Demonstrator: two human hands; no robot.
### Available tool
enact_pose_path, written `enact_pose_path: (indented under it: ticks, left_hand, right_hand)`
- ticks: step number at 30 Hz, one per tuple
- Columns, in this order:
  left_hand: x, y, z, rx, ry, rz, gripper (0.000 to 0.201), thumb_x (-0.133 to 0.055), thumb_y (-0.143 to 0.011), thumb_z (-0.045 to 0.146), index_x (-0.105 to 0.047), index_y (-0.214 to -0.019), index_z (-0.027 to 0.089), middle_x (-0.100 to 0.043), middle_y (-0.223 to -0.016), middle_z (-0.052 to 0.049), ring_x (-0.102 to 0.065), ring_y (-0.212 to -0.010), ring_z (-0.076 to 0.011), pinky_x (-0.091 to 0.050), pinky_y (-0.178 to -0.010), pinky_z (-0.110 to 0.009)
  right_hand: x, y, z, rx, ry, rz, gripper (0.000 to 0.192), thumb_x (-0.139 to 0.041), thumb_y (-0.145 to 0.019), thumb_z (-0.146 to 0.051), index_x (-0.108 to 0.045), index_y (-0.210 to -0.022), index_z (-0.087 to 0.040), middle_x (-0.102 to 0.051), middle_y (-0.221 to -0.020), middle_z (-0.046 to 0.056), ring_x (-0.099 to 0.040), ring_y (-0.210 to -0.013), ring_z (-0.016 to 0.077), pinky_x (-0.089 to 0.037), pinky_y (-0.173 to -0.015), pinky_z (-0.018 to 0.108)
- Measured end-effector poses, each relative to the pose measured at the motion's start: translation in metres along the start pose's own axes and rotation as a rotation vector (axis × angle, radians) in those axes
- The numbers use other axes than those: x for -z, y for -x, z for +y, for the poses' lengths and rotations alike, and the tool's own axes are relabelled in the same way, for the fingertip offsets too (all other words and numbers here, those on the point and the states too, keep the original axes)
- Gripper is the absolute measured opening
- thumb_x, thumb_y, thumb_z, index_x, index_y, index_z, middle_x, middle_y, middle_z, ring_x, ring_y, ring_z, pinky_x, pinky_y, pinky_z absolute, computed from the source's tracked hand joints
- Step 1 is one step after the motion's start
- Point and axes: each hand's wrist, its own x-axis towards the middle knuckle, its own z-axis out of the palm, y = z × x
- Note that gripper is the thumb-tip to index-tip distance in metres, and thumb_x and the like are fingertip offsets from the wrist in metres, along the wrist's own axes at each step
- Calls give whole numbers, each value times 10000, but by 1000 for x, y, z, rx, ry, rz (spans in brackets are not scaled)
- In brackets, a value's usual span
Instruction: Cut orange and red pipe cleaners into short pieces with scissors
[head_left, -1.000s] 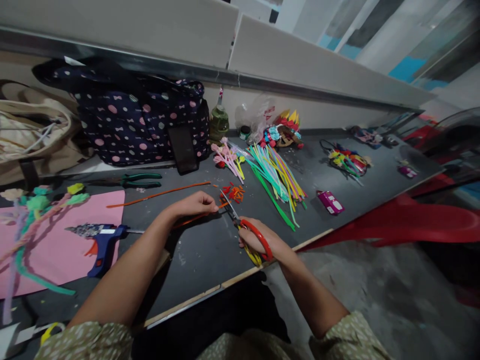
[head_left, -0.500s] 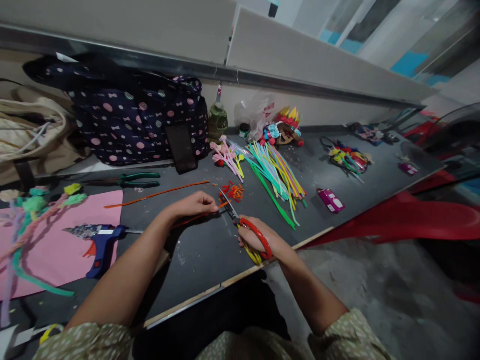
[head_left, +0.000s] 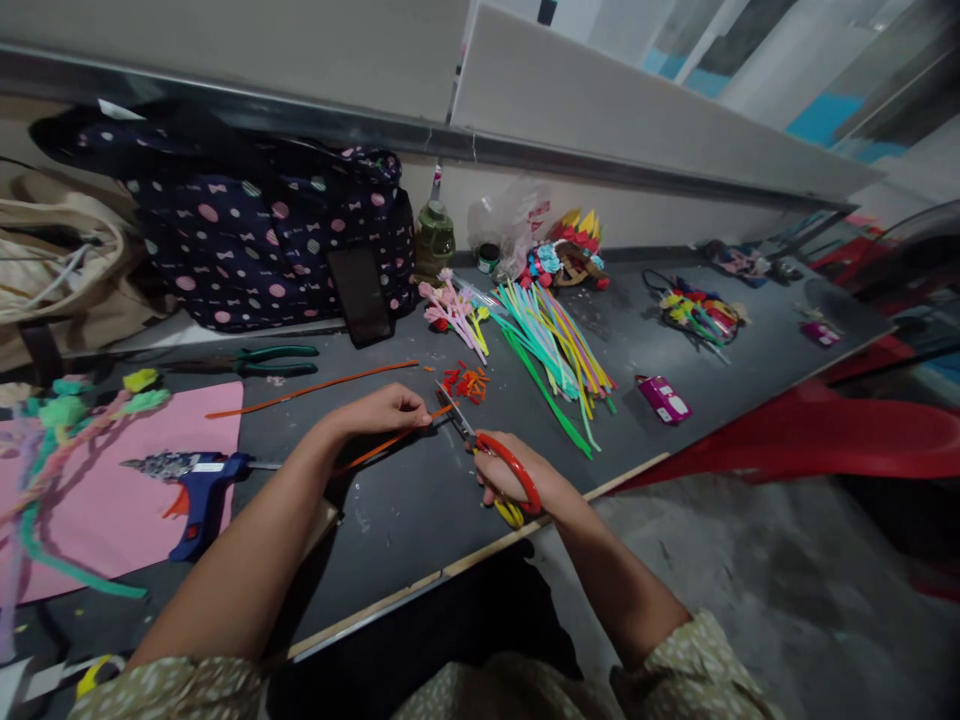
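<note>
My left hand [head_left: 384,409] pinches an orange pipe cleaner [head_left: 373,449] that runs back under my wrist over the dark table. My right hand [head_left: 517,478] grips red-and-yellow-handled scissors [head_left: 491,455], whose blades point up-left and meet the pipe cleaner's tip. Just beyond the blades lies a small heap of red and orange cut bits [head_left: 465,381]. A second long orange pipe cleaner [head_left: 315,388] lies on the table behind my left hand.
A blue glue gun [head_left: 196,487] rests on pink paper [head_left: 112,490] at left, with green-handled pliers [head_left: 270,359] behind. A polka-dot bag [head_left: 247,235], a phone [head_left: 361,295], a bundle of coloured pipe cleaners [head_left: 551,350], a pink box [head_left: 664,398] and a red chair [head_left: 810,440] surround the spot.
The view has shifted slightly. Both hands stay in place with the scissor blades at the tip of the orange pipe cleaner.
</note>
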Motion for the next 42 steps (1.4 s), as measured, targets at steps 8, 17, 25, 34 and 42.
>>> enact_pose_path:
  ticks: [8,17,25,34,42]
  left_hand:
    - [6,5,6,91,-83,-25,347,-611,-802,442,-649,-676,121,-465,-559,26,-351,-524,-86,-258,-503,-205]
    - [7,7,6,92,-6,-21,360,-651,-770,468,-646,-660,125,-492,-566,26,-359,-528,-85,-273,-512,-207]
    - [15,11,-5,110,99,54,362,-654,-787,476,-640,-711,122,-525,-604,13,-403,-533,-88,-284,-536,-218]
    - [11,6,7,-61,85,661,301,-623,-772,419,-563,-643,153,-467,-558,41,-406,-528,-89,-302,-534,-213]
    - [12,3,5,-129,-134,794,280,-579,-770,397,-581,-619,162,-493,-576,29,-436,-585,-115,-336,-582,-242]
  right_hand:
    - [1,-2,-6,-46,-48,-14,217,-462,-875,-284,-562,-1049,-202,-606,-653,-7,-616,-443,133,-391,-429,209]
    - [-9,1,-7,13,34,51,201,-442,-894,-272,-557,-1052,-221,-536,-590,-52,-572,-407,99,-379,-443,180]
    - [-11,-1,22,89,-116,71,287,-414,-889,-280,-552,-1130,-208,-548,-621,-52,-580,-435,108,-403,-470,189]
    - [6,2,12,246,562,276,366,-493,-907,-286,-581,-1259,-232,-702,-996,96,-658,-879,228,-425,-757,284]
    - [3,3,9,281,842,181,544,-593,-894,-400,-476,-1409,-273,-654,-1109,88,-650,-964,242,-438,-797,293]
